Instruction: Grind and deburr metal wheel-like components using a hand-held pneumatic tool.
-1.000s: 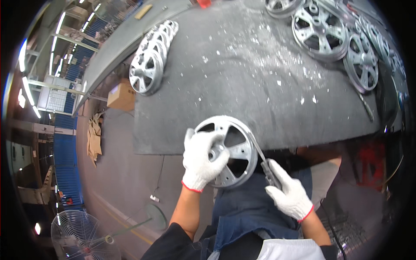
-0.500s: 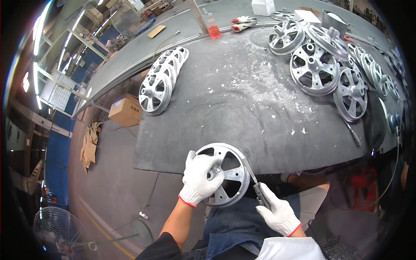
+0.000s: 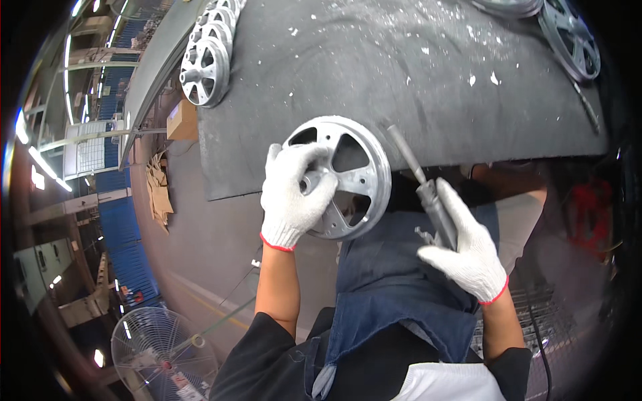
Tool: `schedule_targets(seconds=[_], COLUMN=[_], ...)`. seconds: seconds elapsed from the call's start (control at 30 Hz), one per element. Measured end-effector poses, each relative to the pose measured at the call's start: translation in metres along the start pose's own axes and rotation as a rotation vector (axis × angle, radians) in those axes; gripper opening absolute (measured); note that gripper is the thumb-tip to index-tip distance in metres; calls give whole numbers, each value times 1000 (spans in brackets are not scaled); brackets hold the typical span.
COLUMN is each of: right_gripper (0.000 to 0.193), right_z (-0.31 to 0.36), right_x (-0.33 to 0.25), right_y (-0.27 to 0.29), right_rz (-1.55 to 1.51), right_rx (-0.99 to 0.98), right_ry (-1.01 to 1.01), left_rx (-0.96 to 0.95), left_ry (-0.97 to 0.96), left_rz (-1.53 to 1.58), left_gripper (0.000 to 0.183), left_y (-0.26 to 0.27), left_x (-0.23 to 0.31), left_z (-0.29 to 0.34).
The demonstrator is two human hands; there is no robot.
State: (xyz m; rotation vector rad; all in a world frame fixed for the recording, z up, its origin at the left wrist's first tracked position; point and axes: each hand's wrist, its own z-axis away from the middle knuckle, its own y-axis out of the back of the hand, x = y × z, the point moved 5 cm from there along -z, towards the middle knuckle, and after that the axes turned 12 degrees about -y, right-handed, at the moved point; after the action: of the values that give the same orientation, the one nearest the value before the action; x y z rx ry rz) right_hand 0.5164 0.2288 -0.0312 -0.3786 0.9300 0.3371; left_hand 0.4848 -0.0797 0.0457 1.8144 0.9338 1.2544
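Note:
In white gloves with red cuffs, both my hands are busy. My left hand [image 3: 294, 197] grips a silver cast-metal spoked wheel [image 3: 353, 180] by its hub, thumb and fingers curled round it. The wheel is tilted at the table's near edge, above my lap. To its right, my right hand [image 3: 471, 257] is closed round the grey body of an air file [image 3: 438, 214], a slim hand tool with a small lever. Its narrow blade points up and left, apart from the wheel's rim.
Overlapping wheels [image 3: 204, 73] stand in a row at the dark table's [image 3: 287, 127] left edge. More wheels [image 3: 570, 40] sit at the far right, with a thin tool [image 3: 587, 107] beside them. Pale chips dot the tabletop. A carton [image 3: 182, 120] and a fan [image 3: 164, 351] are at left.
The view has tipped downward, so the table lies higher in it. The air file's blade, at the wheel's right rim before, is now away from it. My left hand keeps its hold.

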Motion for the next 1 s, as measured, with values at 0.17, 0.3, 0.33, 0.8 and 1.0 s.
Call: schedule_targets(seconds=[0.17, 0.3, 0.33, 0.8, 1.0], right_gripper=[104, 103, 103, 100, 103], right_z=[3, 5, 5, -3, 3], right_x=[-9, -14, -12, 35, 53], right_y=[-2, -13, -14, -36, -57], right_rz=[432, 597, 596, -613, -757], right_rx=[125, 110, 105, -371, -463], right_ry=[-41, 18, 16, -404, -333], left_rx=[10, 30, 28, 129, 169], left_ry=[-2, 32, 37, -21, -8], left_rz=[11, 27, 25, -20, -2], left_gripper=[33, 31, 31, 27, 22], left_y=[-15, -14, -14, -17, -20], left_x=[-9, -6, -7, -9, -9], left_z=[9, 13, 16, 14, 15])
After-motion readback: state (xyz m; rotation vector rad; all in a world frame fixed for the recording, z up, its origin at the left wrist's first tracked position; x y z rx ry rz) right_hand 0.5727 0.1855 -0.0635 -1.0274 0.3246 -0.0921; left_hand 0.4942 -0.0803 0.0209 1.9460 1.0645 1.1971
